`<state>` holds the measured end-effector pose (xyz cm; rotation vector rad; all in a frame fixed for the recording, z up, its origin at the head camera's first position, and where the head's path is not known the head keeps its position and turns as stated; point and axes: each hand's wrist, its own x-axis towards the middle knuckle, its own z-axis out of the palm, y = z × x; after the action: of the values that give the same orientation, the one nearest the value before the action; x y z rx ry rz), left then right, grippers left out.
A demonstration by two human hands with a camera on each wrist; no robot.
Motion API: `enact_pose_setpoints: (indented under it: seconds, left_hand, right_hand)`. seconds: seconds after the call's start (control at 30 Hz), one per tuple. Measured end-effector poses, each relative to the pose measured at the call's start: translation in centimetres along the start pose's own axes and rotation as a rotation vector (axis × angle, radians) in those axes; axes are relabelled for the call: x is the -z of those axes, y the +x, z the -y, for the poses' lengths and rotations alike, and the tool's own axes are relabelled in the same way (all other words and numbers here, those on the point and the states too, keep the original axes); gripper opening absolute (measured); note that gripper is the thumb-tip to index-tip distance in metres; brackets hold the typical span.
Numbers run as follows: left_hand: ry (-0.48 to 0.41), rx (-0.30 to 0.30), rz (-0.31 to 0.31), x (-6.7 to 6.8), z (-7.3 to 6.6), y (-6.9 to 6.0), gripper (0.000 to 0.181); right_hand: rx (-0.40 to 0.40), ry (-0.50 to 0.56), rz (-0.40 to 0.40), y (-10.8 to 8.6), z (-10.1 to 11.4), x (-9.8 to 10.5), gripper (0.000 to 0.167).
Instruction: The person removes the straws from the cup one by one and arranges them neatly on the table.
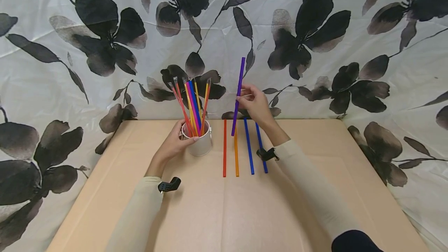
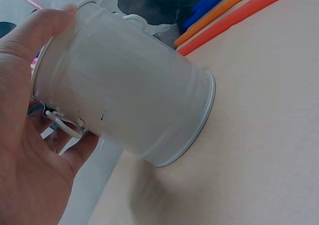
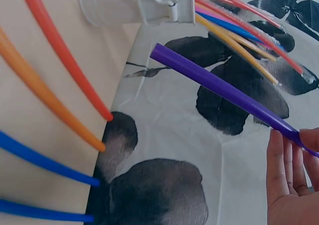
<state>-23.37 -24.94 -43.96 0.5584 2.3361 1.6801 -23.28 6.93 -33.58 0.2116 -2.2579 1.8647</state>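
Note:
A white metal bucket (image 1: 200,147) with small side handles stands on the table, full of coloured straws (image 1: 193,106) in red, orange, pink and blue. My left hand (image 1: 176,139) grips its rim from the left, thumb over the near side; the left wrist view shows the bucket (image 2: 124,80) up close. My right hand (image 1: 257,104) pinches a purple straw (image 1: 238,96) near its middle, held nearly upright above the table's far edge, right of the bucket. In the right wrist view the purple straw (image 3: 214,83) slants below the bucket, apart from it.
On the table lie a red straw (image 1: 224,149), an orange straw (image 1: 236,154) and two blue straws (image 1: 249,147), side by side and pointing away from me. A floral cloth (image 1: 224,30) hangs behind the beige table (image 1: 210,213).

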Motion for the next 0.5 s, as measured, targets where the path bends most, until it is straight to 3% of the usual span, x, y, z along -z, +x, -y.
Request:
enact_pose_setpoints:
  seconds: [0.5]
  left_hand:
    - [-0.006,0.024,-0.009,0.0,0.3,0.3,0.082]
  right_hand:
    - [-0.068,-0.041,0.037,-0.7,-3.3,3.3,0.041]
